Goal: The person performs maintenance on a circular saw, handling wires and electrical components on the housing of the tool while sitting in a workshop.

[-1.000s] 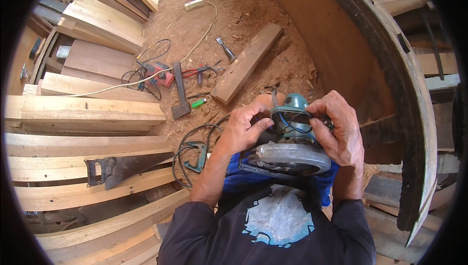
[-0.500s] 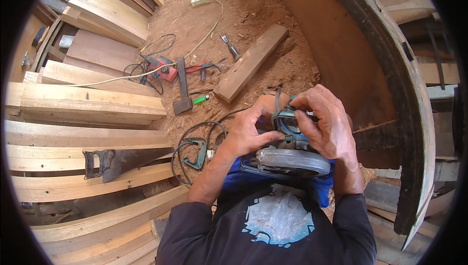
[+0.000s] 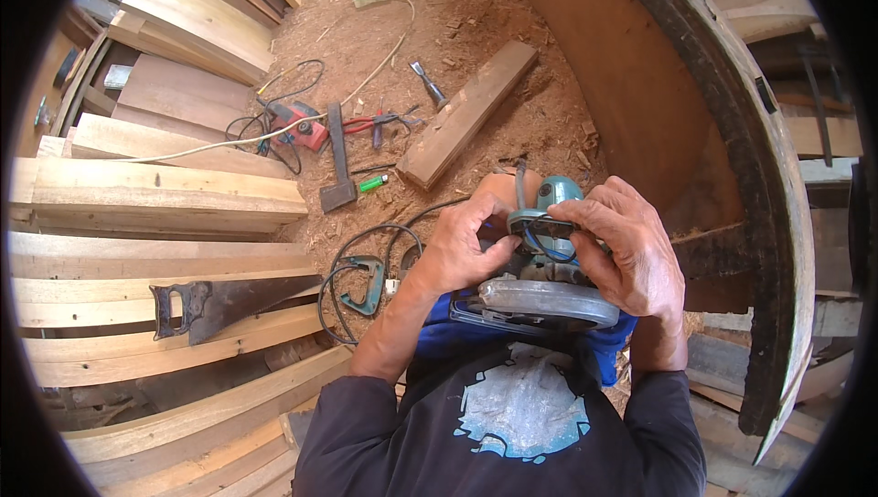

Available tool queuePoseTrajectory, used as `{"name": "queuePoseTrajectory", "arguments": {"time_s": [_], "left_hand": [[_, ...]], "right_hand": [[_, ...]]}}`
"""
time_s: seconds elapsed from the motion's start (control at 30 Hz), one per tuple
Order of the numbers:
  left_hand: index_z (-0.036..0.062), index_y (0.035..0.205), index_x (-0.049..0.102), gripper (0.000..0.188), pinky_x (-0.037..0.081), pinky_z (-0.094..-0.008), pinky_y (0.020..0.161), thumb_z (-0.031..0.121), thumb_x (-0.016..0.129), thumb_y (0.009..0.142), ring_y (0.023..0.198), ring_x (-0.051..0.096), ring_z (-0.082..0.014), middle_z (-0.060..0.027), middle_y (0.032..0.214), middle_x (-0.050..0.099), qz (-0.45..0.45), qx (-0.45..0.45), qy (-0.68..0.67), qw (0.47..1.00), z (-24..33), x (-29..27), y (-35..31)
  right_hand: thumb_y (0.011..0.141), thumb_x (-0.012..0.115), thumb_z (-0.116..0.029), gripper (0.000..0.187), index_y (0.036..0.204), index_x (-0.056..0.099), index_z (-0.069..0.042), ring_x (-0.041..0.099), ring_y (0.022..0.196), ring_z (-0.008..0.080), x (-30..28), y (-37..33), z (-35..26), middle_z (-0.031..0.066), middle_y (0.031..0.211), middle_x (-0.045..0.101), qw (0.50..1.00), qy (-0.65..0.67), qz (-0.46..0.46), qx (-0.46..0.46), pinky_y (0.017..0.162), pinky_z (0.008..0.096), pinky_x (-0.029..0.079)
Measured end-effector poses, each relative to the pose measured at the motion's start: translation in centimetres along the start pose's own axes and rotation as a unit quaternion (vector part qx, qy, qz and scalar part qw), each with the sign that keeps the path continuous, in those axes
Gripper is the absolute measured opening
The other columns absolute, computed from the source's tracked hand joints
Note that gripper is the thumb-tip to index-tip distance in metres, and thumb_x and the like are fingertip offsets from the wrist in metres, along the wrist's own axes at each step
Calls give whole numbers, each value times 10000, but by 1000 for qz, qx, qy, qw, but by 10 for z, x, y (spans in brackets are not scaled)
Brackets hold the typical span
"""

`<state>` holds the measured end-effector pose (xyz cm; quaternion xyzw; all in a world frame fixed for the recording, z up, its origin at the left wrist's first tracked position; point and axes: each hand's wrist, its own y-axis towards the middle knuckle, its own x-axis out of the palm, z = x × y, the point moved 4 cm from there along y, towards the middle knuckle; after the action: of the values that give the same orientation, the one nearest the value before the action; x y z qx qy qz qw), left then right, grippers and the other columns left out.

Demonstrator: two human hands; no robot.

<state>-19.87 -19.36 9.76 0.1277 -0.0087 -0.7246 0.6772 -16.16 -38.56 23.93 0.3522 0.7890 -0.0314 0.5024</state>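
A teal circular saw with a grey metal blade guard (image 3: pixel 547 302) rests in my lap, its rear housing open and a few blue and dark wires (image 3: pixel 547 248) exposed. My left hand (image 3: pixel 457 248) grips the side of the saw, thumb and fingers closed around the opened part; its fingertips are partly hidden. On the other side, my right hand (image 3: pixel 631 250) pinches a thin dark wire between thumb and forefinger, beside the teal motor end (image 3: pixel 558 192). A loose teal handle shell (image 3: pixel 364 285) lies on the floor to the left, near a black cable (image 3: pixel 331 300).
Stacked planks (image 3: pixel 165 188) fill the left, with a handsaw (image 3: pixel 229 303) on them. Ahead on sawdust lie a hammer (image 3: pixel 338 168), red power tool (image 3: pixel 297 127), green lighter (image 3: pixel 373 183), chisel (image 3: pixel 428 85) and wooden beam (image 3: pixel 471 117). A large curved wooden panel (image 3: pixel 631 85) stands right.
My right hand has moved right and slightly down, uncovering the saw's teal motor end. My left hand stays nearly where it was on the saw.
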Motion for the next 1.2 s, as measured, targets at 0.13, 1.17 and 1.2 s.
{"name": "queuePoseTrajectory", "arguments": {"time_s": [0.13, 1.17, 1.2], "left_hand": [[25, 1091, 663, 257, 594, -290, 803, 31, 819, 887, 884, 721, -111, -52, 944, 730, 12, -19, 24, 999, -3, 1, 0], [19, 1189, 569, 366, 577, -390, 703, 40, 807, 913, 804, 752, -323, -179, 937, 716, 70, 149, 90, 982, 17, -1, -3], [21, 1169, 565, 343, 581, -374, 697, 24, 797, 915, 791, 755, -289, -164, 928, 720, 75, 129, 66, 987, 18, -1, -2]], "right_hand": [[741, 723, -9, 375, 1114, 742, 14, 569, 795, 327, 0, -2, 1, 136, 831, 622, 1000, 15, 13, 5, 716, 431, 458], [845, 760, -58, 214, 1056, 753, -23, 723, 884, 398, -4, -27, -1, 170, 995, 754, 994, 16, -99, 49, 743, 484, 567], [844, 751, -45, 221, 1064, 754, -25, 725, 898, 392, -6, -23, -6, 164, 996, 757, 994, 19, -104, 33, 748, 479, 569]]}}
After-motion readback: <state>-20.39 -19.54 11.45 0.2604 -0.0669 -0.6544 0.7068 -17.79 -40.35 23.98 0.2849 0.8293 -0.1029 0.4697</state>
